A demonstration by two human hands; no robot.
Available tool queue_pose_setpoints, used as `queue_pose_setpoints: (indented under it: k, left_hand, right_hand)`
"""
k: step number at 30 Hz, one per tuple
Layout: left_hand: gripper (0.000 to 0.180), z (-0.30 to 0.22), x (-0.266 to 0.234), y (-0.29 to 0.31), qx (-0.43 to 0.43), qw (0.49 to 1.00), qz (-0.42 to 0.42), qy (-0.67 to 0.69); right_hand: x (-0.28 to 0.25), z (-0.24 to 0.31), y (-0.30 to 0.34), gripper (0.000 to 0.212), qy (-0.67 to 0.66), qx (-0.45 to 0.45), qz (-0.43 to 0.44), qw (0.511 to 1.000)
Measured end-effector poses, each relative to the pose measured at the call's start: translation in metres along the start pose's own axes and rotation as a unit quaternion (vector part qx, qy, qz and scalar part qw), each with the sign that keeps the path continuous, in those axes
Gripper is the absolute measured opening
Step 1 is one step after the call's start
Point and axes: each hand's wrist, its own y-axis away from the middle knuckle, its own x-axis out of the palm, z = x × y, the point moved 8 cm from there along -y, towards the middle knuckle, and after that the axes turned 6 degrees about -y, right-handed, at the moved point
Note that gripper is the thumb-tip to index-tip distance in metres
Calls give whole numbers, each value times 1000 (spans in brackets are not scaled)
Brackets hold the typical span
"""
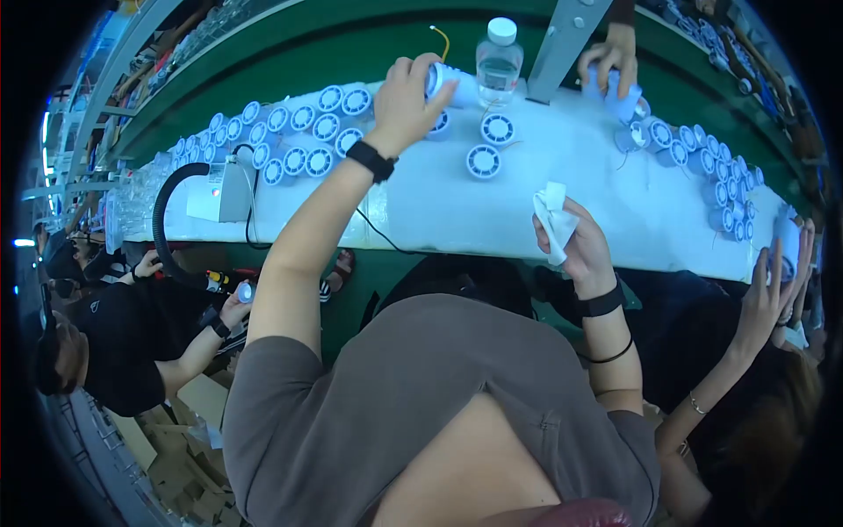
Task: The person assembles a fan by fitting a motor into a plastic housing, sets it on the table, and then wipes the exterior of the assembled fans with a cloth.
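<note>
Reaching to the far side of the white table point(421, 211), my left hand point(407, 101) is closed around a white cylinder with a slotted round end point(455, 86). A yellow wire sticks up behind it. My right hand point(587, 250), at the near table edge, pinches a crumpled white wipe point(554, 218). Two similar cylinders with slotted ends, one point(498, 130) behind the other point(484, 162), stand between my hands. Another is partly hidden beside my left fingers. A clear bottle with a white cap point(499, 66) stands just right of the cylinder in my left hand.
Rows of slotted cylinders point(326, 128) stand at left, and more point(720, 176) at right. A white box point(219, 193) with a black hose point(161, 220) sits at left. A metal post point(566, 44) rises at the back. Other people's hands point(612, 61) work across and at both sides.
</note>
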Motion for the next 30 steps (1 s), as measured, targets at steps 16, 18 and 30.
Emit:
queue_pose_setpoints:
  k: [16, 18, 30]
  left_hand:
    - [53, 38, 123, 0, -16, 877, 368, -308]
    - [49, 21, 98, 2, 84, 938, 178, -286]
    - [59, -116, 246, -40, 10, 955, 285, -82]
  right_hand:
    - [-70, 56, 42, 27, -94, -184, -109, 972]
    - [-70, 62, 46, 27, -90, -187, -97, 973]
    - [-132, 76, 63, 32, -104, -240, -114, 958]
